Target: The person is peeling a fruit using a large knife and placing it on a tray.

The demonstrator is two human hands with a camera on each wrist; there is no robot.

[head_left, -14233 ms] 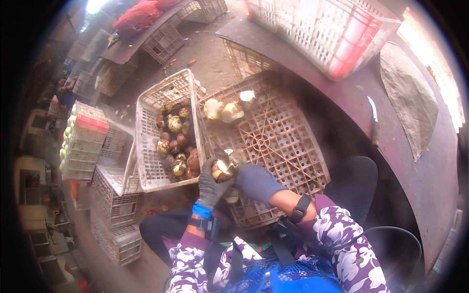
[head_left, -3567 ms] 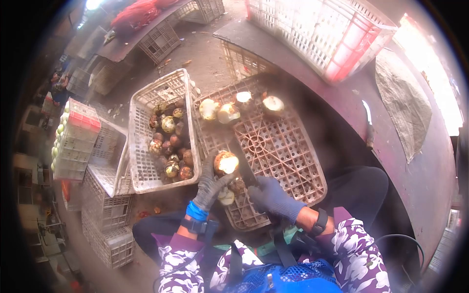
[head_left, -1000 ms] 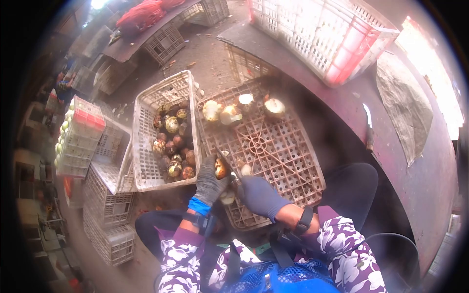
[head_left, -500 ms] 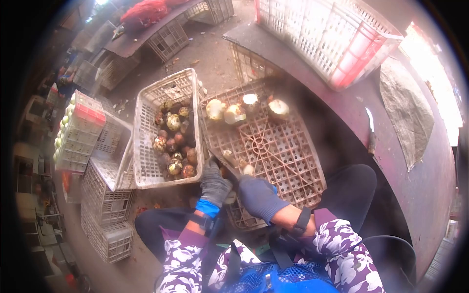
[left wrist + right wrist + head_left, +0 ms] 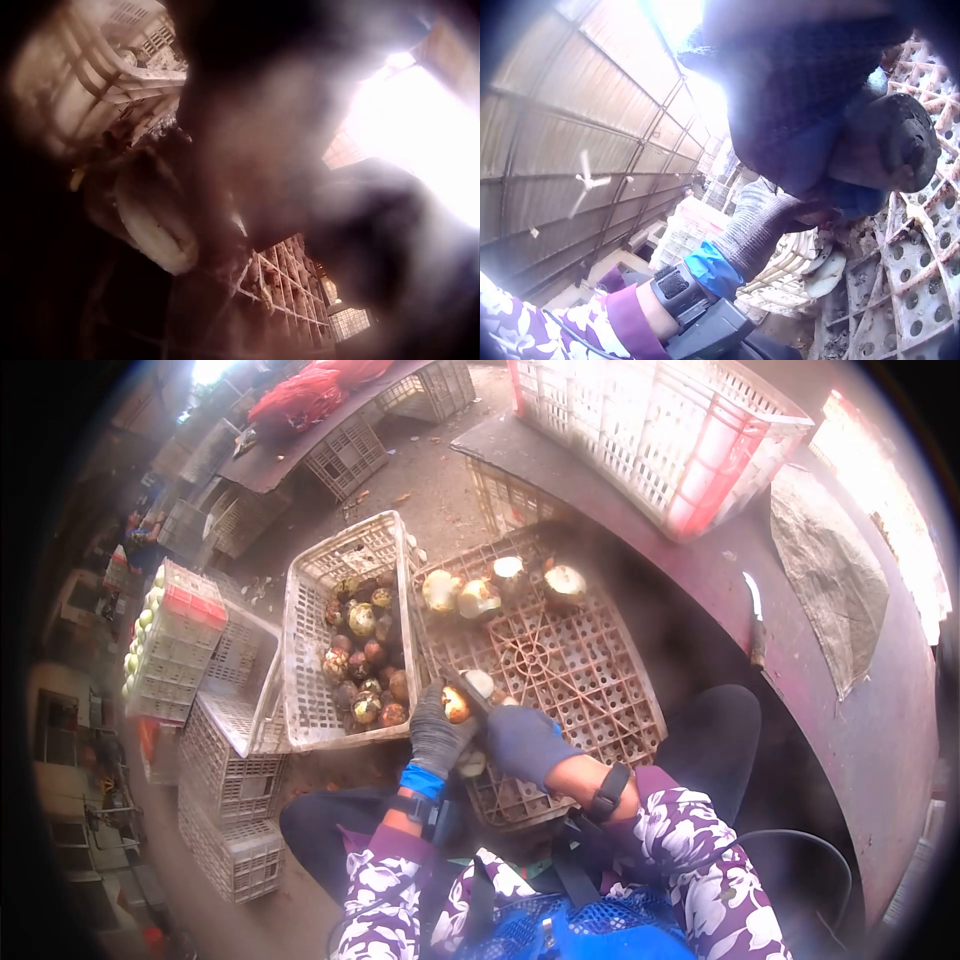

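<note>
In the head view my gloved left hand (image 5: pixel 438 738) holds a brown round bulb (image 5: pixel 456 705) with a pale cut patch. My right hand (image 5: pixel 525 744), in a blue-grey glove, grips a knife whose dark blade (image 5: pixel 471 691) lies across the bulb's right side. The right wrist view shows the right fingers curled round a handle with a dark end (image 5: pixel 913 142); the left hand (image 5: pixel 754 229) is beyond it. Pale pieces (image 5: pixel 480 682) lie on the upturned brown crate (image 5: pixel 560 670) beyond the blade. Peeled bulbs (image 5: pixel 479 598) stand at its far end.
A white crate (image 5: pixel 300 650) with several unpeeled bulbs stands left of the brown crate. Stacked crates (image 5: pixel 232 790) are farther left. On the dark table (image 5: pixel 810 690) at right are another knife (image 5: pixel 756 622), a cloth (image 5: pixel 828 575) and a large crate (image 5: pixel 640 450).
Since half a second ago the bulb has come into view beside the blade. Compared with the oldest frame, one more peeled bulb stands at the brown crate's far end.
</note>
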